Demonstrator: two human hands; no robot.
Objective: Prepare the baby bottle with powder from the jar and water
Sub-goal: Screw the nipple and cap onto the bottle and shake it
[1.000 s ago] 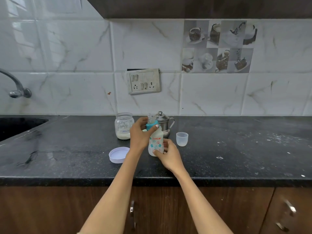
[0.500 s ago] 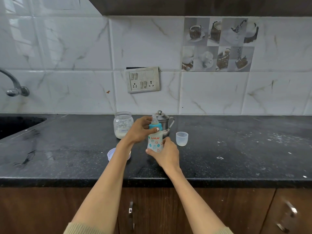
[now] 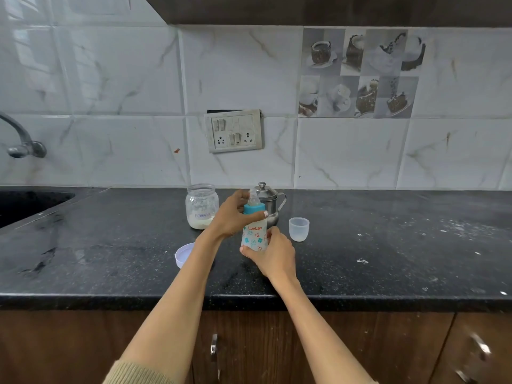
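Both hands are gripping the baby bottle point(image 3: 254, 236): left hand point(image 3: 232, 216) on its blue collar point(image 3: 253, 209), right hand point(image 3: 274, 252) around its body. Filling seems done; the jar point(image 3: 201, 206) is standing open, the bottle's cap point(image 3: 299, 229) waiting on the table point(image 3: 388, 245).

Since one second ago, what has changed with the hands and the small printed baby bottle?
Little changed. The left hand keeps gripping the blue screw collar; its thumb shifted round it. The right hand still holds the printed baby bottle low. The glass powder jar, steel pot, clear cap and white lid stayed put.
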